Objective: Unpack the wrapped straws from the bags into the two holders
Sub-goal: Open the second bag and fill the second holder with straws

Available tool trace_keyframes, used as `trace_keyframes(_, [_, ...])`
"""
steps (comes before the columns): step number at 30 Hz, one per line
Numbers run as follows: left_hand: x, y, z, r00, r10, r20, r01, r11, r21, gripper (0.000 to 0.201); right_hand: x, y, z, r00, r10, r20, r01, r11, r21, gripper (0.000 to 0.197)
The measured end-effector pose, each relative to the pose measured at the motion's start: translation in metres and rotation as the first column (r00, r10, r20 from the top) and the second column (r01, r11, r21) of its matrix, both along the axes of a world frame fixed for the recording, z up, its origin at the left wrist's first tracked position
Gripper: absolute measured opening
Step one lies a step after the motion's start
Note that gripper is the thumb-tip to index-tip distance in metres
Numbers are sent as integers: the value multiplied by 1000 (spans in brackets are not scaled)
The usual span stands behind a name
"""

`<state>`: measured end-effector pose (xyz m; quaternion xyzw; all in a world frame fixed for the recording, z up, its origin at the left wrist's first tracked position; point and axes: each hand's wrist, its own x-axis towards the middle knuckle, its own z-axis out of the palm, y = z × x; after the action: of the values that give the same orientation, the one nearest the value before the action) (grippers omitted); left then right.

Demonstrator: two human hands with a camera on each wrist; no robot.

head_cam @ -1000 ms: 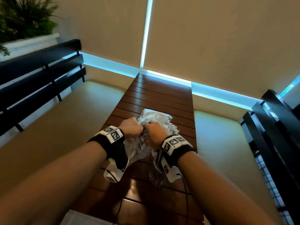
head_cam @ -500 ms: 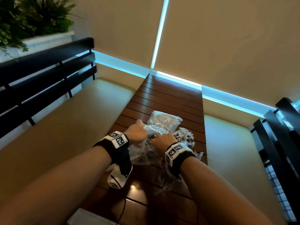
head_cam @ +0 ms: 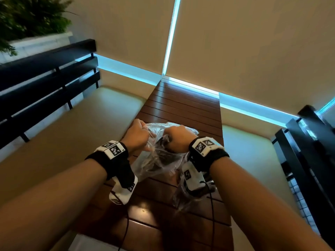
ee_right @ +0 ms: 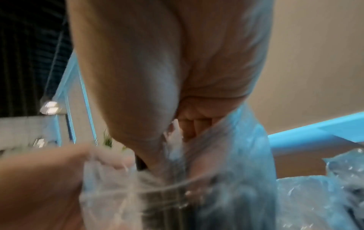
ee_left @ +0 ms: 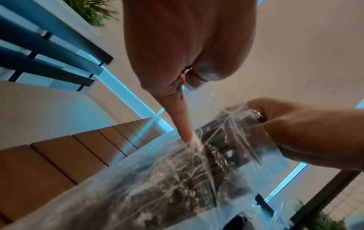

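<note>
A clear plastic bag (head_cam: 159,158) of dark wrapped straws (ee_left: 189,180) hangs over the slatted wooden table (head_cam: 183,109). My left hand (head_cam: 137,134) pinches the bag's left top edge and my right hand (head_cam: 178,137) grips its right top edge, so the film (ee_left: 208,127) is stretched taut between them. In the right wrist view my right hand (ee_right: 177,124) has the bag's plastic (ee_right: 246,155) bunched in its curled fingers. A second clear bag (head_cam: 192,196) lies on the table under my right wrist. No holder is in view.
Cream cushioned benches (head_cam: 76,134) flank the table on both sides. Black slatted rails (head_cam: 45,75) stand at left and right. A planter with green leaves (head_cam: 30,17) sits at the upper left. A white object's edge (head_cam: 87,245) shows at the near table end.
My hands have moved apart, about a hand's width between them now, stretching the bag's top. The bag has lifted. The head view has shifted slightly.
</note>
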<state>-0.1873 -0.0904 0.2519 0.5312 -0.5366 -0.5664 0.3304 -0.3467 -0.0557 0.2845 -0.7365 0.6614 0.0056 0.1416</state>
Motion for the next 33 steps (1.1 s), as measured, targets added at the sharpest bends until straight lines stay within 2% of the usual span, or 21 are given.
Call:
trace_keyframes(3, [-1,1,-1,994,53,-92,-49,998,46,16,-6,-5,10,961,-122,248,129,992,-15,33])
trace_keyframes(5, [-4,3,-7,991,70,-112,-61,995,80,20,-3,-4,3,927,-166,337,172,985,13,39])
trace_keyframes(8, [-6,4,-23,997,50,-56,-44,994,103,27,2,-4,-27,903,-168,395,143,985,92,34])
trace_keyframes(10, [-4,6,-31,997,59,-39,-54,991,123,22,4,-1,-44,890,-147,432,93,985,144,35])
trace_keyframes(13, [-4,6,-36,997,69,-35,-63,988,139,13,3,-2,-57,895,-126,427,81,989,122,59])
trace_keyframes(14, [-5,4,-37,998,63,-22,-60,989,133,9,3,-3,-60,905,-122,407,96,992,83,58])
trace_keyframes(17, [-8,-2,-32,990,-50,132,44,998,47,14,3,-6,-65,907,-132,400,152,988,-18,21])
trace_keyframes(20, [-10,-5,-26,932,-146,330,175,983,-58,21,4,-7,-68,890,-126,437,200,971,-128,15])
trace_keyframes(23, [-17,-6,-20,840,-179,512,298,941,-160,22,2,-8,-54,874,-110,473,265,925,-274,12])
trace_keyframes(26, [-22,-6,-16,789,-214,576,378,908,-181,34,-4,-9,-24,858,-55,510,289,874,-392,12])
trace_keyframes(28, [-25,-5,-16,786,-245,567,422,883,-204,57,-12,-10,-4,857,-44,513,296,858,-420,14])
trace_keyframes(30, [-30,2,-10,796,-283,535,491,818,-299,83,-22,-9,14,872,-53,487,298,846,-441,15])
trace_keyframes(33, [-45,10,2,840,-346,417,519,737,-433,79,-33,-6,34,883,-54,466,301,827,-474,12])
